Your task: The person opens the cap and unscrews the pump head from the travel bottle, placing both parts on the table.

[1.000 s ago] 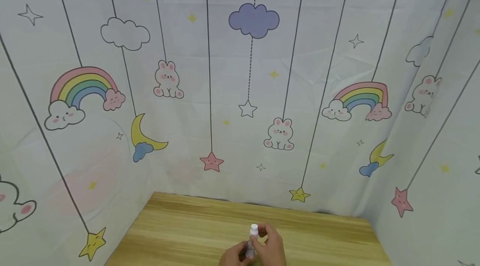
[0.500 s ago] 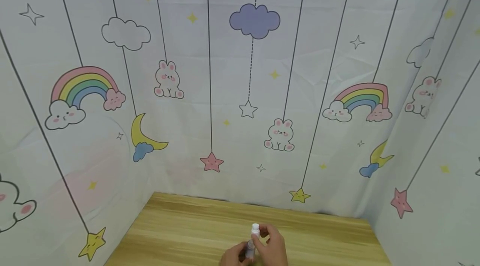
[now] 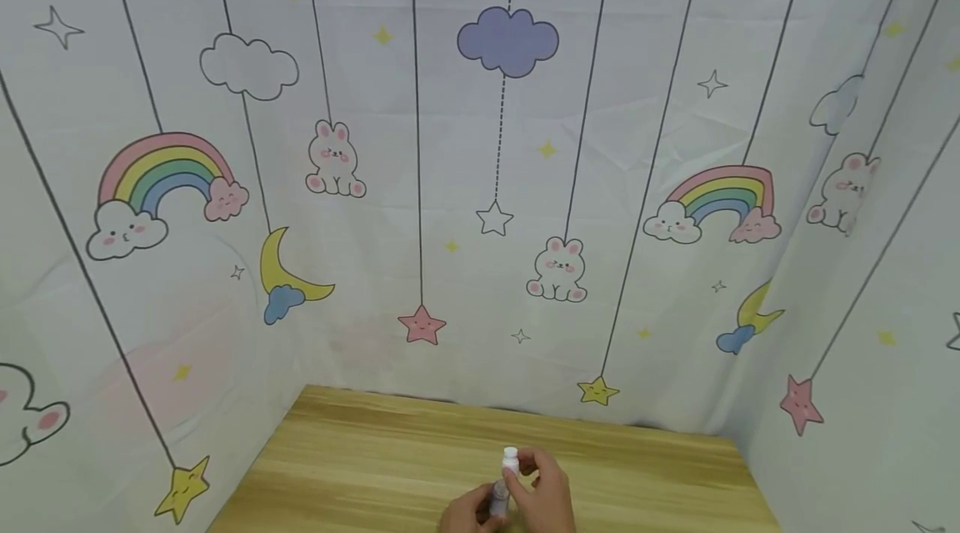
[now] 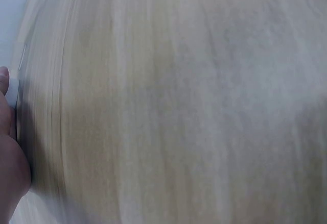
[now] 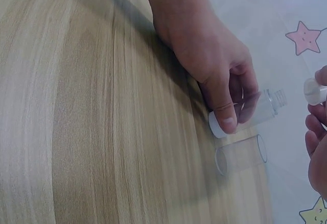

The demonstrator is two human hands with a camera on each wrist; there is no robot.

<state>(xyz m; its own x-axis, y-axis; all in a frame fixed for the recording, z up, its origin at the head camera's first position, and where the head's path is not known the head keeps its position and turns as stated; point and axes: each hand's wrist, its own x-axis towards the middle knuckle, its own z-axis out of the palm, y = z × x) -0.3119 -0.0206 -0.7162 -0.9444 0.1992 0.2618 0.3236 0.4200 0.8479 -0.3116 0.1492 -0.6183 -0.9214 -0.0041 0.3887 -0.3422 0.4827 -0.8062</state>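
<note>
My left hand [image 3: 471, 511] grips a small clear bottle [image 5: 260, 110] with a white base. The threaded neck of the bottle is bare in the right wrist view. Just above the neck, and apart from it, my right hand [image 3: 543, 493] pinches a white bottle top [image 3: 511, 460] between thumb and fingers. A clear, hollow cylinder [image 5: 241, 155], like an overcap, is beside the bottle in the right wrist view; in the head view I cannot make it out. Only an edge of the left hand shows in the left wrist view, with a bit of white beside it.
The wood-grain table [image 3: 375, 441] spreads around both hands. White cloth [image 3: 465, 283] printed with rainbows, rabbits and stars rises at its back and on both sides.
The white top, in line with the bottle a second ago, has been lifted slightly up and right, off the neck, by the right hand. The left hand has hardly moved.
</note>
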